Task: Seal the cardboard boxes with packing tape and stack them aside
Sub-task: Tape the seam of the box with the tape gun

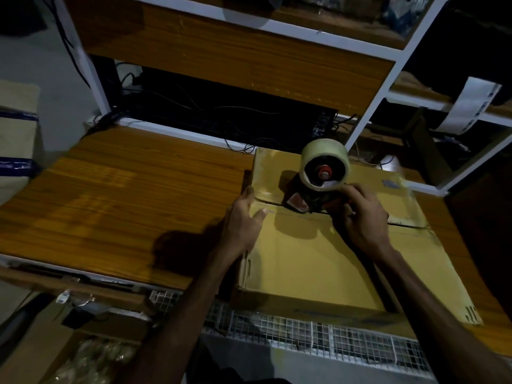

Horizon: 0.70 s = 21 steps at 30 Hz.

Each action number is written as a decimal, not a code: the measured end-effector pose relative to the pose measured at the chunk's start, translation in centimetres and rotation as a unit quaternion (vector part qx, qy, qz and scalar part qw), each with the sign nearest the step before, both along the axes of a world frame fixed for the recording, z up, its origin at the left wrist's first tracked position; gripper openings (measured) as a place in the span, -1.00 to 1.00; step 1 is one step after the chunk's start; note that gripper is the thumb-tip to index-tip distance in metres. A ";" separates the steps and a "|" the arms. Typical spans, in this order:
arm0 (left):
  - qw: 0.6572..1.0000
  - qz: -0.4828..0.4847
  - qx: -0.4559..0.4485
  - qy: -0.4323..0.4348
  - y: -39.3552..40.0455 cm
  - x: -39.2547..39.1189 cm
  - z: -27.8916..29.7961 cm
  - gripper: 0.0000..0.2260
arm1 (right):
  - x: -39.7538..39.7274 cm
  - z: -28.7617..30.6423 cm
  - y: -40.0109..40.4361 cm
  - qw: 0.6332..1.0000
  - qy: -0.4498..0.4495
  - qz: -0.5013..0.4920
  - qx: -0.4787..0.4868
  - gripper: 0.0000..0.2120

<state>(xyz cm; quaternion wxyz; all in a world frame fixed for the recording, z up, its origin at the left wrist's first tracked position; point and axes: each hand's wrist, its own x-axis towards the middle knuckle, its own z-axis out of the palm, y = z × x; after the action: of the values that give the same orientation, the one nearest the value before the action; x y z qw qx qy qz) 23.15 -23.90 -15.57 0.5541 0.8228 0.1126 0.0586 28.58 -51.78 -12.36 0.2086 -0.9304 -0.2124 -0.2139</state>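
Observation:
A flat brown cardboard box (318,261) lies on the right part of the wooden desk (124,198), its top flaps folded down and meeting in a seam across the middle. A tape dispenser (318,187) with a clear tape roll (325,164) rests on that seam near the box's left end. My right hand (363,217) grips the dispenser's handle. My left hand (245,217) lies flat on the box's left edge beside the seam, fingers spread, holding nothing.
A taped cardboard box (16,134) with blue tape bands stands at the far left. Wooden shelves in a white frame (371,103) rise behind the desk, with cables underneath. A wire mesh tray (304,336) runs along the desk's front edge. A paper label strip (468,106) hangs at right.

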 end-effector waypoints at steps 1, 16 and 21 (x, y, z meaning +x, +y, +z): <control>1.000 0.007 0.013 0.001 -0.1 0.1 -0.2 -0.47 | 0.1 -0.1 -0.2 1.000 -0.002 0.008 -0.001 -0.64; 0.970 0.070 0.231 0.040 -3.0 -1.1 1.7 -0.53 | 2.1 0.0 -2.7 0.987 -0.026 0.134 -0.079 -0.58; 0.955 0.077 0.275 0.080 -3.8 -1.5 2.6 -0.52 | 2.4 0.5 -3.2 0.984 -0.011 0.159 -0.082 -0.58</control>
<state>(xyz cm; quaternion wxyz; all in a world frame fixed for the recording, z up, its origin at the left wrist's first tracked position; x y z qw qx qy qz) 21.69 -27.68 -12.94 0.2892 0.9341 0.1993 0.0639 30.97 -54.98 -11.90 0.1604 -0.8963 -0.3767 -0.1705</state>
